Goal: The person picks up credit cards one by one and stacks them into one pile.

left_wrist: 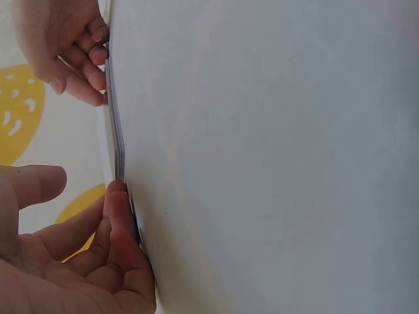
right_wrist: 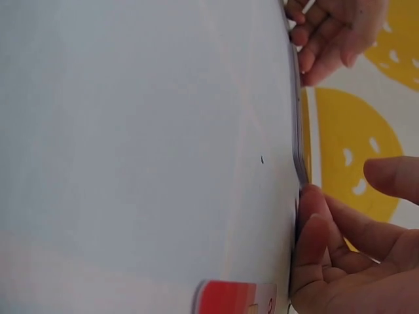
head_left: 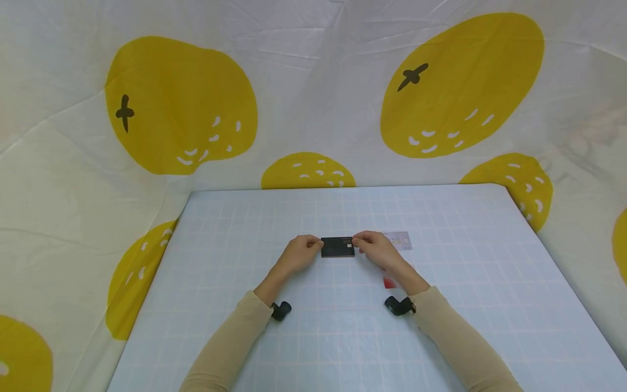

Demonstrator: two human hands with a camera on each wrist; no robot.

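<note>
Sleeves (head_left: 230, 343) foremost, our left hand (head_left: 300, 254) and right hand (head_left: 378, 250) grip the card stack (head_left: 336, 247) by its ends, inside the far edge of the table (head_left: 323, 337); we should press evenly.

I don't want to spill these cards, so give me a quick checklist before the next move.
1. Left hand at the left end of the card stack: ok, fingers touch it.
2. Right hand at the right end: ok, fingers touch it.
3. Black card on top, its face uncovered in the middle: ok.
4. Stack flat on the table along its whole underside: cannot tell; the underside is hidden.
5. Pale card with the stack: not ok, it lies apart, by the right hand.
6. Red card in full view: not ok, the right arm hides part of it in the head view.
</note>
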